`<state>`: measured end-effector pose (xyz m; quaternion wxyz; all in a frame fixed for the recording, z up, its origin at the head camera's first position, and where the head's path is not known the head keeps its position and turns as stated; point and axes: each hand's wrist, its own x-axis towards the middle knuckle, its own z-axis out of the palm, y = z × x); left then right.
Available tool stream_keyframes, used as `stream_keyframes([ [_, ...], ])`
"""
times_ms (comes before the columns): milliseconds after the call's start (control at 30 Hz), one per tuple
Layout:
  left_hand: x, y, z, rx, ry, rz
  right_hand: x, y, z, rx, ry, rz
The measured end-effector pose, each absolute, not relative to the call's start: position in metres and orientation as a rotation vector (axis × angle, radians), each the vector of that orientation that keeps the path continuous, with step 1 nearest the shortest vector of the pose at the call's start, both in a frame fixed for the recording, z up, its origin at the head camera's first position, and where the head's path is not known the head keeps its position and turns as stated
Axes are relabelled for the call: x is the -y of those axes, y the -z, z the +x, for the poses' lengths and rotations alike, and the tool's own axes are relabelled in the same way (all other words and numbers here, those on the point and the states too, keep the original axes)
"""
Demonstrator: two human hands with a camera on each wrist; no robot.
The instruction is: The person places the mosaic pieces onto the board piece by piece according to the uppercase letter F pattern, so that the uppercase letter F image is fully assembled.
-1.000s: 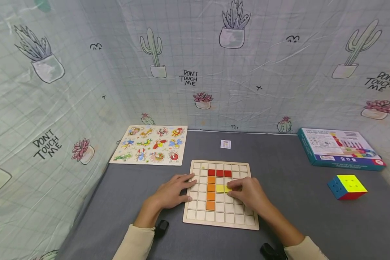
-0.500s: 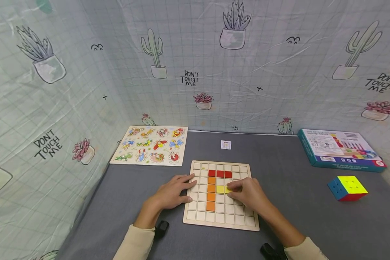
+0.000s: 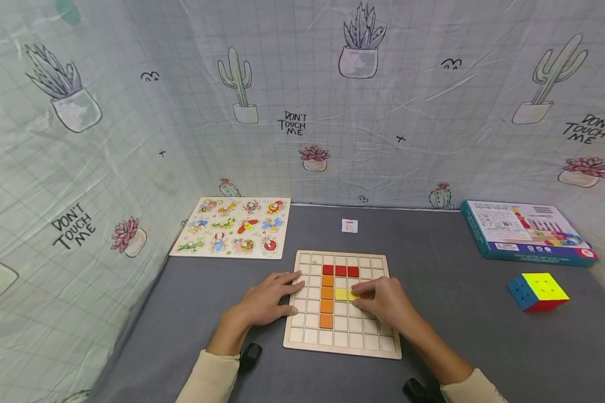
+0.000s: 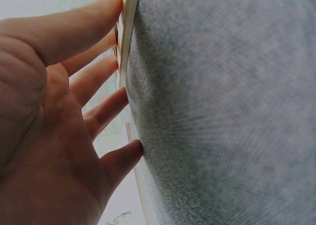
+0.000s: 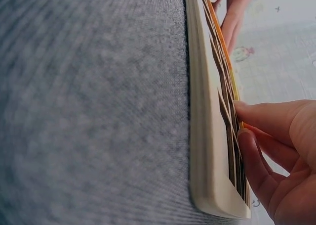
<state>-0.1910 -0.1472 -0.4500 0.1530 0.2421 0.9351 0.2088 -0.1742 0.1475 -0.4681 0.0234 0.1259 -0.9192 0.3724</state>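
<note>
A wooden grid board [image 3: 341, 340] lies on the dark cloth in front of the person. In its cells sit a row of red square tiles [image 3: 340, 271] and a column of orange tiles [image 3: 326, 307]. One yellow tile [image 3: 340, 294] lies right of the orange column. Beside it, the right hand [image 3: 387, 301] pinches a second yellow tile [image 3: 352, 295] between thumb and fingers, low at the board. The left hand [image 3: 267, 299] rests at the board's left edge with its fingers spread; the left wrist view shows its thumb [image 4: 94, 24] against the rim.
An insect picture board [image 3: 234, 226] lies at the back left. Behind the grid board is a small printed card [image 3: 350, 226]. At the right are a flat game box [image 3: 529, 232] and a puzzle cube [image 3: 538, 292]. A printed curtain [image 3: 373, 151] borders the table behind and at left.
</note>
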Motion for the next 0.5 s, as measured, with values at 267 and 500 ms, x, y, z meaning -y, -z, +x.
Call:
stream_keyframes([
  [267,0.1456,0.4518,-0.1921,-2.675,-0.593,0.72,-0.1475,0.4682,-0.1727,2.852,-1.131,0.35],
  [500,0.1511,0.4529,-0.1899,-2.683,-0.572,0.764,-0.1523,0.4728,-0.1689,2.863,-1.141,0.44],
])
